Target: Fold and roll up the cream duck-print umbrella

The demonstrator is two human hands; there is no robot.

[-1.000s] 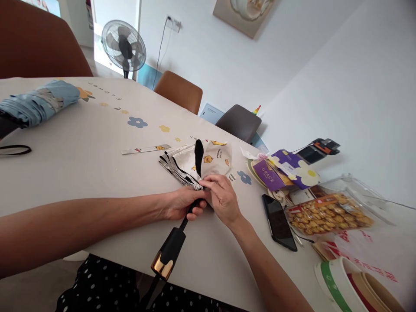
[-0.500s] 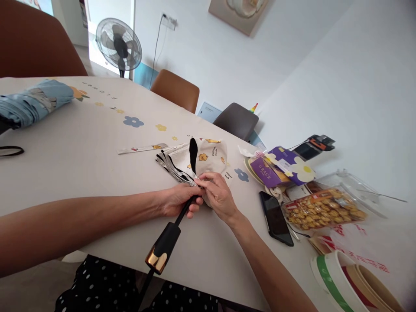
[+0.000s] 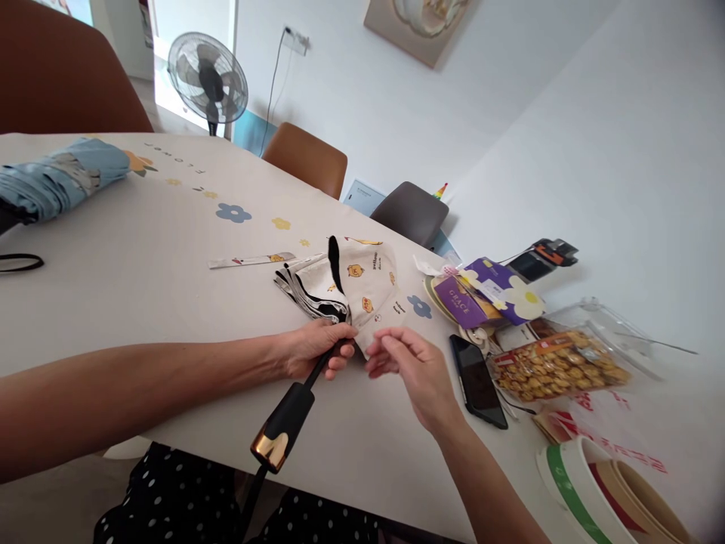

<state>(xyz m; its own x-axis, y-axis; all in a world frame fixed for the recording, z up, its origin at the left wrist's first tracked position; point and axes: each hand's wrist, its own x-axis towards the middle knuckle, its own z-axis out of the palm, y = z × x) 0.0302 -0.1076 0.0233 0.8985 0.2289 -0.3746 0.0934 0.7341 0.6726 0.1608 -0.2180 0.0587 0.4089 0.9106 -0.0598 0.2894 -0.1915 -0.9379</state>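
Observation:
A white umbrella (image 3: 371,276) with yellow duck prints and a black lining lies partly folded on the table. My left hand (image 3: 320,347) is closed around it where the gathered cloth meets the black shaft. From there the black and gold handle (image 3: 283,427) slants down toward the table's front edge, with a dark strap hanging below. Just right of the cloth, my right hand (image 3: 411,366) has its fingers loosely curled and apart, holding nothing. A narrow printed closing strap (image 3: 252,261) sticks out to the left of the folds.
A folded blue umbrella (image 3: 68,177) lies at the far left of the table (image 3: 170,295). On the right are a phone (image 3: 479,381), a purple box (image 3: 461,301), a bag of snacks (image 3: 560,366) and paper rolls (image 3: 612,491). Chairs and a fan (image 3: 208,77) stand beyond.
My right hand has let go of the umbrella cloth and moved right and slightly down. My left hand keeps its hold at the shaft, nearly unmoved.

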